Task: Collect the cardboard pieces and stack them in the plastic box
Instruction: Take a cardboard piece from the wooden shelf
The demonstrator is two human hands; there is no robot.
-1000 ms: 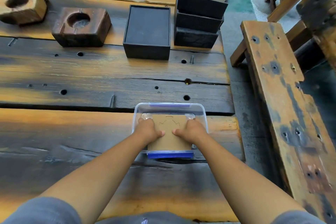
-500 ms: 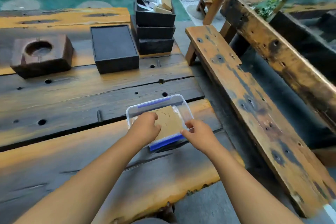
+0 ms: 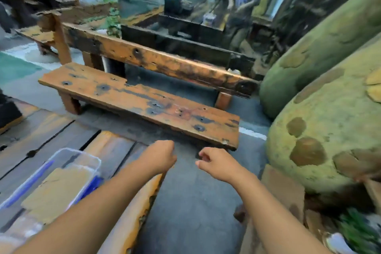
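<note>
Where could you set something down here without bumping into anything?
The bench seat is bare end to end. The table planks beyond the plastic box look bare too. It is crowded lower right, where cardboard leans by the green mound.

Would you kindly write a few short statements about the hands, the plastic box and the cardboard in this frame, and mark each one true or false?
1. Both hands are pressing on the cardboard in the box. False: the left hand and right hand hang past the table edge, over the floor.
2. A cardboard piece lies inside the plastic box. True.
3. The right hand holds a cardboard piece. False: it is empty, fingers loosely curled.
4. The plastic box sits on the bench. False: it sits on the wooden table; the bench is bare.
5. More cardboard leans near the green mottled boulder at the right. True.
</note>
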